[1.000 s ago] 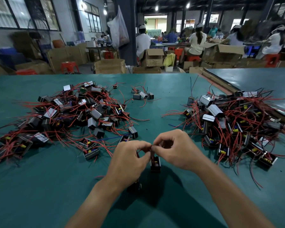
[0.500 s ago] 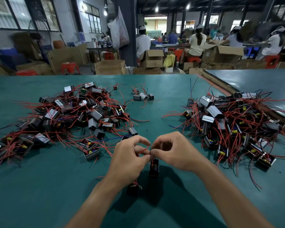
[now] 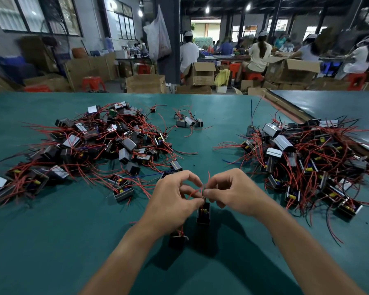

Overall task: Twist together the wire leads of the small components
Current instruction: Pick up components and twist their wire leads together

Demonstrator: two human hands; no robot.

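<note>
Above the green table [image 3: 51,241], my left hand [image 3: 173,201] and my right hand [image 3: 232,192] meet at their fingertips. Both pinch thin red wire leads [image 3: 197,189] that cross between them. A small black component [image 3: 203,212] hangs from those leads just under the fingertips. A second black component [image 3: 177,239] hangs lower, below my left wrist, partly hidden by the hand.
A large pile of components with red wires [image 3: 98,145] lies at the left, another pile [image 3: 307,165] at the right. A few loose components [image 3: 189,122] sit farther back. A second table [image 3: 328,109] adjoins at the right; people work among cardboard boxes [image 3: 145,83] beyond.
My fingers have worked on the crossed leads, and the red wire ends now stick up more visibly between the hands. The hanging component has stayed under the fingertips.
</note>
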